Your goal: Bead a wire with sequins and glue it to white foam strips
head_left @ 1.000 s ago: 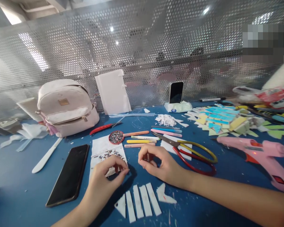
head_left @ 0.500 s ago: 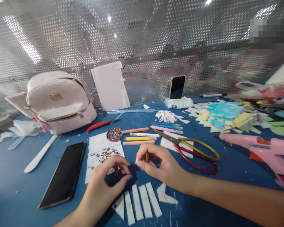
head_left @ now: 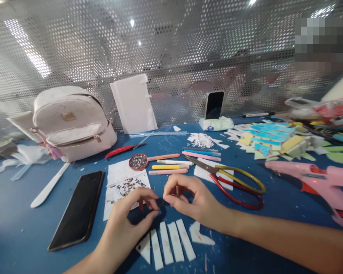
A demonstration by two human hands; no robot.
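Observation:
My left hand (head_left: pixel 134 217) hovers over the blue table with its fingers curved and the thumb tip close to a fingertip. Facing it, my right hand (head_left: pixel 188 196) has thumb and forefinger pinched together. A very thin, faint strand seems to run between the two sets of fingertips; its kind is too small to tell. Just below the hands lie several white strips (head_left: pixel 175 242) side by side. A white triangular piece (head_left: pixel 145 248), partly behind my left hand, and a white notched piece (head_left: pixel 201 235) flank them. Behind my left hand is a white paper (head_left: pixel 111 194) with dark sequin-like bits.
A small red-rimmed dish of glitter (head_left: pixel 138 162), several pens (head_left: pixel 171 167) and open scissors (head_left: pixel 234 180) lie beyond the hands. A black phone (head_left: pixel 77 209) is left; a pink glue gun (head_left: pixel 317 179) is right. A backpack (head_left: pixel 74 121) and coloured pieces (head_left: pixel 270 137) stand behind.
Almost nothing differs. Both hands keep the same pose and place, and the view shifts very slightly.

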